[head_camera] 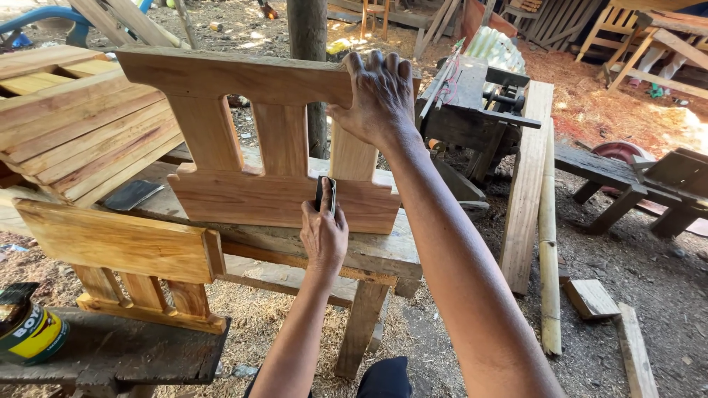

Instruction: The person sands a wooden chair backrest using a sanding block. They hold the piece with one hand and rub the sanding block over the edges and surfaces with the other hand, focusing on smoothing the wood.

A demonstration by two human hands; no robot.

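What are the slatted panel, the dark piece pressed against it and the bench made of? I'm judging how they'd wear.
Slatted panel: bare, unvarnished wood with visible grain, matte orange-brown. Dark piece in the left hand: thin, black, folded, probably sandpaper, though too small to be sure. Bench: rough, weathered grey-brown wood, unfinished. The right hand grips the panel's top rail.

The right hand [380, 92] is gripping the top rail of a slatted wooden panel [273, 136], which is standing upright on a worn workbench [369, 254]. The left hand [323, 232] is pressing a small dark scraper [326, 195] against the panel's lower rail. A second, similar panel [122, 258] is leaning on a dark bench [118, 354] at lower left, beside a yellow can [29, 332]. Stacked planks [74, 125] are lying at left, and sawdust is covering the ground.
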